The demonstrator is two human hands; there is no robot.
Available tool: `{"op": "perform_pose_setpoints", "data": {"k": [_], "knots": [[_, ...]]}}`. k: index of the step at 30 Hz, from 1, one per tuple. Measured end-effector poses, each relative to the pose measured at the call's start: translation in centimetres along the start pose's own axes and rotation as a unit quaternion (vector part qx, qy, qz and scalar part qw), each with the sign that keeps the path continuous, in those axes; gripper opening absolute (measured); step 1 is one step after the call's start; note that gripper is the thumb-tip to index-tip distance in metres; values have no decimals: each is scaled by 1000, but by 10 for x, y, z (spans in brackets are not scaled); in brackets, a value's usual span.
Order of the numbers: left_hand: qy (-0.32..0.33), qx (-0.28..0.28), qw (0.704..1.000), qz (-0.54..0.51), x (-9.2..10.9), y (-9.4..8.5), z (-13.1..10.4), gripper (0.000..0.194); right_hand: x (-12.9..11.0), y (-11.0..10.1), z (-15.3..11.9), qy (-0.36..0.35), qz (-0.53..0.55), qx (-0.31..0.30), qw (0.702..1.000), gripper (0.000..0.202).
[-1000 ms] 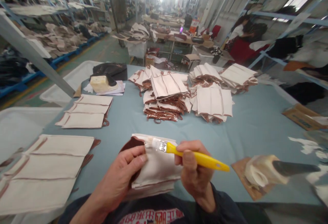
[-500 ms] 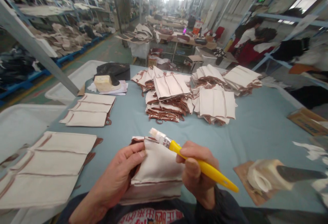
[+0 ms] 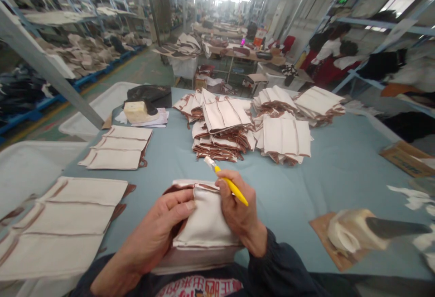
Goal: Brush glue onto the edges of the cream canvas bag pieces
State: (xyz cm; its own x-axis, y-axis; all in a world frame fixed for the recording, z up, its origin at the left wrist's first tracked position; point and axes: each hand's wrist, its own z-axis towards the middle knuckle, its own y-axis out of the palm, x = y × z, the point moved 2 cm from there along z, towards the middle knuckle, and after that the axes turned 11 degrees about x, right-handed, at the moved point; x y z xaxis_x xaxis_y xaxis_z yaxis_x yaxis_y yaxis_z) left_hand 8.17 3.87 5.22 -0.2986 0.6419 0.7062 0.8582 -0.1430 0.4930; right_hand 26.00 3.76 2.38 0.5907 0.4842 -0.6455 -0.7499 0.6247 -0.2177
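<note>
My left hand [image 3: 175,213] grips the left edge of a cream fabric piece [image 3: 207,217] with brown trim, its thumb lying on top. The piece is folded and rests at the table's near edge, against my body. In my right hand [image 3: 239,206] is a yellow-handled brush [image 3: 233,187], pinched between thumb and fingers. Its bristle end, coated with something white, points away and to the left, above the far edge of the fabric piece. The lower fingers of my right hand lie along the piece's right side; whether they grip it is hidden.
Stacks of cream pieces with brown trim [image 3: 226,116] stand at the table's far side. More flat pieces [image 3: 71,224] lie on the left. A white-smeared container with a dark handle [image 3: 356,231] sits on a brown board at right. A person [image 3: 328,50] works far back right.
My right hand with the brush has moved left and away from me, to the far right corner of the fabric piece. The brush has turned steeper. My left hand keeps its hold.
</note>
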Motion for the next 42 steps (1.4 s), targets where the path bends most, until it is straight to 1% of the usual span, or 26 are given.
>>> {"op": "perform_pose_setpoints", "data": {"k": [2, 3, 5, 6, 8, 10, 11, 12, 13, 15, 17, 18, 20, 22, 24, 25, 28, 31, 32, 34, 36, 37, 38, 40, 42], "knots": [[6, -4, 1000, 30, 0, -6, 2, 50, 2, 1, 1, 4, -10, -3, 1000, 19], [19, 6, 998, 54, -1, -12, 3, 49, 4, -1, 2, 10, -15, 5, 1000, 18], [69, 37, 988, 136, -2, -29, 4, 49, 7, -7, 8, 25, -24, 26, 999, 18], [98, 49, 975, 194, -3, -37, 4, 51, 9, -10, 11, 33, -26, 36, 998, 18], [152, 73, 934, 316, -7, -51, 4, 53, 13, -16, 18, 56, -28, 51, 997, 19], [204, 113, 882, 410, -12, -58, 3, 49, 17, -20, 22, 78, -32, 57, 995, 22], [228, 134, 859, 439, -14, -58, 2, 47, 19, -20, 23, 86, -36, 56, 994, 23], [248, 141, 842, 457, -16, -56, 1, 43, 20, -19, 23, 92, -39, 53, 994, 24], [263, 130, 833, 469, -18, -52, 0, 37, 23, -17, 22, 97, -41, 49, 993, 24], [280, 76, 833, 471, -21, -40, -3, 27, 27, -12, 21, 102, -42, 42, 993, 26], [288, 26, 841, 457, -22, -31, -6, 28, 31, -8, 20, 100, -39, 44, 993, 27], [291, 12, 846, 447, -21, -27, -8, 29, 32, -8, 19, 98, -36, 51, 993, 28], [281, -4, 858, 429, -21, -24, -10, 30, 30, -12, 18, 97, -24, 83, 992, 28], [260, -10, 873, 414, -22, -25, -11, 32, 20, -21, 15, 114, 16, 123, 986, 28], [244, -3, 882, 404, -25, -29, -12, 33, 4, -33, 10, 152, 83, 138, 975, 28], [247, 5, 880, 405, -27, -31, -13, 33, -4, -39, 7, 174, 118, 128, 969, 29], [275, 66, 858, 429, -35, -39, -17, 29, -26, -50, -3, 210, 185, 77, 957, 29], [309, 143, 834, 435, -43, -45, -24, 18, -38, -52, -13, 223, 200, 78, 951, 29], [319, 157, 830, 430, -44, -45, -25, 18, -40, -50, -18, 225, 203, 74, 950, 29], [332, 157, 831, 419, -45, -43, -27, 18, -44, -46, -27, 223, 215, 45, 950, 28], [336, 135, 837, 411, -42, -39, -27, 21, -47, -43, -34, 218, 234, 7, 947, 28], [336, 124, 840, 407, -41, -37, -27, 22, -48, -43, -37, 219, 240, 0, 946, 29], [336, 114, 843, 403, -39, -35, -27, 23, -49, -43, -39, 220, 242, 5, 945, 30], [339, 104, 848, 393, -37, -33, -26, 24, -49, -45, -40, 220, 232, 35, 947, 31], [339, 100, 853, 384, -36, -33, -26, 24, -51, -46, -39, 203, 217, 52, 953, 29]]}}
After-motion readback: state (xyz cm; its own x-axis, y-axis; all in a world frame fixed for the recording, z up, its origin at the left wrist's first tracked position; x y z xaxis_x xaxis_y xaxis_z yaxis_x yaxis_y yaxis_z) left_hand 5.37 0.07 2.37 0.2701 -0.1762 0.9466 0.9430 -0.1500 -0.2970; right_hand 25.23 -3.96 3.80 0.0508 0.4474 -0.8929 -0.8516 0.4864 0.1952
